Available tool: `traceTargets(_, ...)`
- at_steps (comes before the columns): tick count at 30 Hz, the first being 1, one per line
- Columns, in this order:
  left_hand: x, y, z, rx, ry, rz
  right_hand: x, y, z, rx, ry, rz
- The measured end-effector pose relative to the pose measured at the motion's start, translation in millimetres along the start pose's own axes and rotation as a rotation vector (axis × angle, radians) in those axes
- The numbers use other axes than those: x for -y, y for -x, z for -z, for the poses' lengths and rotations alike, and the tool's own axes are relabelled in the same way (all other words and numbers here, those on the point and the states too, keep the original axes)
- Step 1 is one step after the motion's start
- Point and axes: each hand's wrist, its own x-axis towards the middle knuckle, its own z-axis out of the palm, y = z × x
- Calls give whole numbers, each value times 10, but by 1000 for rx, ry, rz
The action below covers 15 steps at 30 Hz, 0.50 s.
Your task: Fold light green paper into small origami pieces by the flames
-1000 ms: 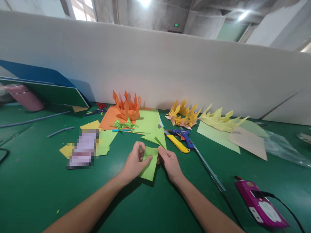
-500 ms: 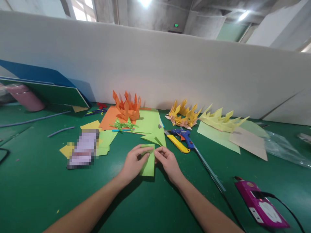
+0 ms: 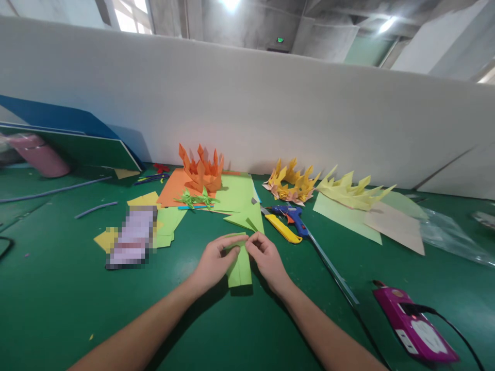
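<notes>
A folded strip of light green paper (image 3: 240, 270) is held between my two hands, just above the green table. My left hand (image 3: 216, 258) grips its upper left part, thumb on the front face and index finger along the top. At the upper right edge, my right hand (image 3: 266, 256) pinches the paper between thumb and index finger. A lengthwise crease runs down the paper's lower half. Behind the hands lie more green paper sheets (image 3: 236, 191) and two small green paper leaf clusters (image 3: 197, 198).
Beyond are an orange paper crown (image 3: 203, 175), a yellow-orange crown (image 3: 290, 183) and a pale yellow one (image 3: 353, 190). A yellow utility knife (image 3: 284, 229) and a blue glue gun (image 3: 297, 219) lie right of centre. A purple power strip (image 3: 415, 324) sits at right, a blurred phone-like object (image 3: 133, 237) at left.
The green paper has tilted, its lower end swinging slightly right and toward me, and its creased face now shows. Both hands have stayed nearly in place.
</notes>
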Motion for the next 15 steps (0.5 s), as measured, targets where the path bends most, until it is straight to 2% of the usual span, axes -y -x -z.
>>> traceTargets(6,-23,-11,29,-115,43,13,14,9,-12,29,36,-5)
traceTargets(11,29,-80,139,-244,83,17,20,17,-27,62,102,5)
traceTargets(15,48,-115,228,-346,164,69,32,35,-39,122,130,8)
